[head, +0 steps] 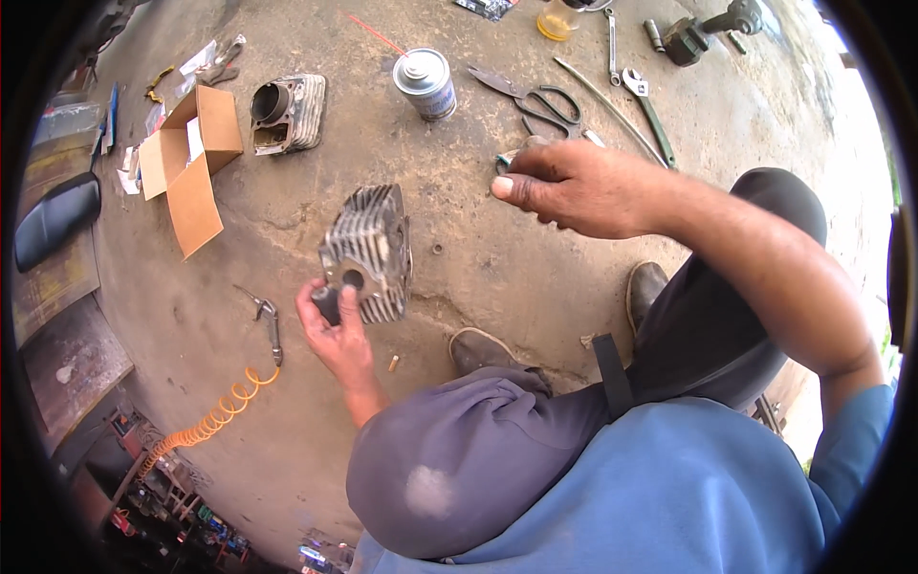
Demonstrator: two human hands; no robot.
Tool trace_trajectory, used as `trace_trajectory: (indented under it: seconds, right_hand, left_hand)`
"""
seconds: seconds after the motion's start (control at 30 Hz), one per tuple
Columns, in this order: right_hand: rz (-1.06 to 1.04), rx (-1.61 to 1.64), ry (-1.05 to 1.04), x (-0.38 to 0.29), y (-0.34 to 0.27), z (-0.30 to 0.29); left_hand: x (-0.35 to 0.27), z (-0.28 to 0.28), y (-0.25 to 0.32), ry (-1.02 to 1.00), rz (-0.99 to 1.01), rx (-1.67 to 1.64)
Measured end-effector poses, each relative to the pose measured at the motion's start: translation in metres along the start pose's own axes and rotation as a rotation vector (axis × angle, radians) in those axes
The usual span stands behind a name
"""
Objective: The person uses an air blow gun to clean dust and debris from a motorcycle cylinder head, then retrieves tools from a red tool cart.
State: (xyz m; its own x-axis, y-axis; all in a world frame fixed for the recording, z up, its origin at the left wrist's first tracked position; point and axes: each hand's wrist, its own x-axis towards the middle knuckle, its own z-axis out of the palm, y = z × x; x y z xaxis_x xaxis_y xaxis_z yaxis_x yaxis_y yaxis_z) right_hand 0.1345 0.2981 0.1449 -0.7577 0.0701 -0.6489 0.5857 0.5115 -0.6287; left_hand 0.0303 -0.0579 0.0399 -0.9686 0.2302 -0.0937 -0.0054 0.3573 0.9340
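Note:
My left hand point(343, 351) grips a finned metal engine cylinder point(373, 251), tilted above the concrete floor. Its round port faces me, and my thumb lies just below that hole. The dark sleeve end point(328, 305) sits between thumb and fingers. Off to the right, my right hand point(581, 190) hovers palm down with bent fingers, close to the handles of black-handled scissors point(549, 111). A small pale and teal item point(504, 163) shows partly behind its fingers; whether the hand holds it cannot be told. A second finned cylinder point(290, 115) rests on the floor at the upper left.
An open cardboard box point(190, 158) and an air blow gun point(269, 330) on a coiled orange hose point(208, 416) lie left. A spray can point(427, 86) with a red straw stands ahead. Beyond the scissors are an adjustable wrench point(649, 115), a combination wrench point(612, 46) and an impact wrench point(706, 36).

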Motion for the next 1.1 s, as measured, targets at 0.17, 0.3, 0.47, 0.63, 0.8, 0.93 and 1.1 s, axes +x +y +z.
trace_trajectory:
  seconds: [0.17, 0.3, 0.47, 0.63, 0.8, 0.93, 1.1]
  right_hand:
    - [0.413, 1.058, -0.18, 0.054, 0.032, 0.089]
    - [0.317, 1.091, -0.196, 0.055, 0.047, 0.121]
    - [0.327, 0.911, 0.002, 0.07, 0.053, 0.159]
    - [0.507, 0.955, 0.185, 0.078, 0.056, 0.181]
    - [0.312, 0.711, 0.187, 0.065, 0.009, 0.183]
    - [0.1, 0.577, -0.072, 0.09, -0.02, 0.123]
    - [-0.066, -0.107, 0.361, 0.117, 0.035, 0.14]
  left_hand:
    - [-0.046, 0.046, -0.002, -0.14, 0.651, 0.319]
    - [-0.059, 0.075, 0.008, -0.314, 0.942, 0.473]
    - [-0.078, 0.075, -0.017, -0.323, 0.863, 0.438]
    - [-0.093, 0.059, -0.041, -0.182, 0.808, 0.36]
    - [-0.09, 0.024, -0.042, -0.038, 0.694, 0.379]
    - [-0.057, -0.003, -0.04, 0.11, 0.323, 0.13]
    - [0.005, -0.011, -0.039, 0.167, 0.182, -0.146]
